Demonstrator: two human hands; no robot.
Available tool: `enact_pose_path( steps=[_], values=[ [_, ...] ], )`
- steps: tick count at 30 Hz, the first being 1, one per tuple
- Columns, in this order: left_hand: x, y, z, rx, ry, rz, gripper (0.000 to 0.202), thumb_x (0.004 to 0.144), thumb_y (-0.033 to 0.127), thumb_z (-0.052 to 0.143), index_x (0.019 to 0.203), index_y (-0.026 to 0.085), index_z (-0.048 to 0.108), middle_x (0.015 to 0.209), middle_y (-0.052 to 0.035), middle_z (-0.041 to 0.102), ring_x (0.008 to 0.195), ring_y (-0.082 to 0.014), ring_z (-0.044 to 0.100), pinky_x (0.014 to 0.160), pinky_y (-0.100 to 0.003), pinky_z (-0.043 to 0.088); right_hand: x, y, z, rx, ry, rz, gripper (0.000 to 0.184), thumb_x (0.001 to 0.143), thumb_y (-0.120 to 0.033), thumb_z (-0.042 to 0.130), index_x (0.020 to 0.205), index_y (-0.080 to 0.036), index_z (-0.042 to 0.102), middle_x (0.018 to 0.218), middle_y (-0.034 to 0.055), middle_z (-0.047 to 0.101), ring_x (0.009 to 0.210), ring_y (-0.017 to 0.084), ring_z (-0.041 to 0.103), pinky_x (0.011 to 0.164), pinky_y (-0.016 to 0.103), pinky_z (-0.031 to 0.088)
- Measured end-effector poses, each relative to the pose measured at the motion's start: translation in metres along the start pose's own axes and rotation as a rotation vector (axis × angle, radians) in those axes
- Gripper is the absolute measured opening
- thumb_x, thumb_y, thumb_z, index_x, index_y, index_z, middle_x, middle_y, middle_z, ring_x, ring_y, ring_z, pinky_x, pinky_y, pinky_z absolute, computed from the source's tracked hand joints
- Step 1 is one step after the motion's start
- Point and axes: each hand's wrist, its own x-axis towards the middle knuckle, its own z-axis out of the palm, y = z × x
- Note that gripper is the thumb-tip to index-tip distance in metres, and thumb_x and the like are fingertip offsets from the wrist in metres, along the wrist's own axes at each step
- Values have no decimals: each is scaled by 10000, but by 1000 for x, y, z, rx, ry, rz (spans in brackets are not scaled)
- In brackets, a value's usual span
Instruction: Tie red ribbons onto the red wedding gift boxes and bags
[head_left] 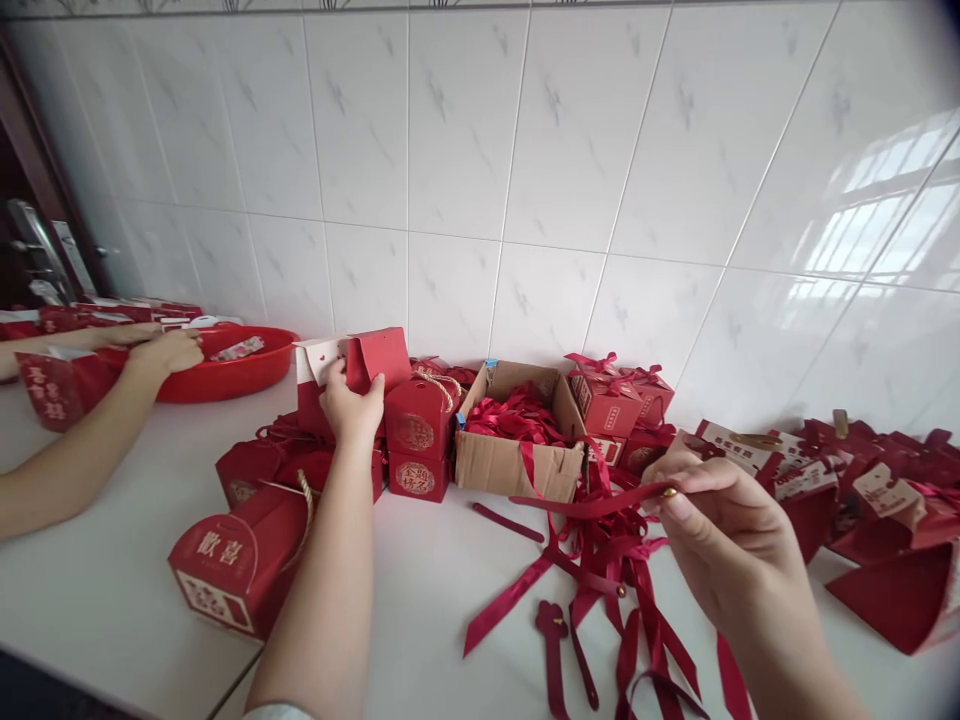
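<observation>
My left hand (351, 402) reaches forward and grips an open red gift box (358, 365) that stands against the wall, thumb and fingers on its raised flap. My right hand (718, 520) is at the right, fingers pinched on one end of a dark red ribbon (592, 503) that stretches left above a loose heap of ribbons (615, 590) on the white counter (112, 570). Closed red gift boxes (417, 440) with rope handles stand beside the box my left hand holds.
A brown cardboard box (510, 460) full of ribbons stands at the centre. Flat and folded red boxes (885, 520) lie at the right, another box (232, 560) lies in front. At the left, another person's hands (161, 350) work by a red tray (240, 372).
</observation>
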Motion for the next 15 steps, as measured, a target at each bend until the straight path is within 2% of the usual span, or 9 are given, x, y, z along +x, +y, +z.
enact_pose_path(
  steps=[3,7,10,12,14,15],
  values=[
    [-4,4,0,-44,39,82,292,699,222,691,970,171,594,1000,-93,669,1008,-287,626,960,-450,481,-1,-2,0,-18,-4,-1,110,816,-166,708,852,-270,699,882,28,649,778,132,614,662,223,517],
    [-10,24,-11,-155,170,232,128,774,241,606,855,178,531,889,-71,637,953,-257,629,940,-410,478,-3,-2,-2,-33,-12,1,106,819,-181,706,857,-279,689,884,25,637,768,139,601,641,236,498],
    [-16,51,-28,-278,234,355,162,795,270,584,864,193,459,926,-64,606,950,-216,619,917,-369,489,-4,-2,-5,-53,-27,-4,115,825,-177,699,875,-280,682,912,32,629,820,156,593,663,250,493],
    [-21,74,-41,-366,237,430,215,790,297,591,871,193,421,933,-60,585,908,-180,620,868,-338,511,-7,-3,-6,-69,-37,-13,122,832,-170,689,887,-279,679,923,38,620,862,170,584,682,259,491],
    [-30,97,-54,-459,245,497,273,761,310,622,855,196,392,879,-31,542,829,-141,610,768,-294,531,-9,-6,-6,-80,-55,-29,123,842,-164,678,893,-276,678,916,41,613,886,173,570,697,261,487],
    [-35,109,-60,-572,233,577,304,716,262,662,847,190,397,846,-14,521,766,-119,595,694,-266,524,-10,-7,-6,-82,-68,-41,123,847,-161,672,894,-274,678,910,40,611,890,171,563,706,259,485]
  ],
)
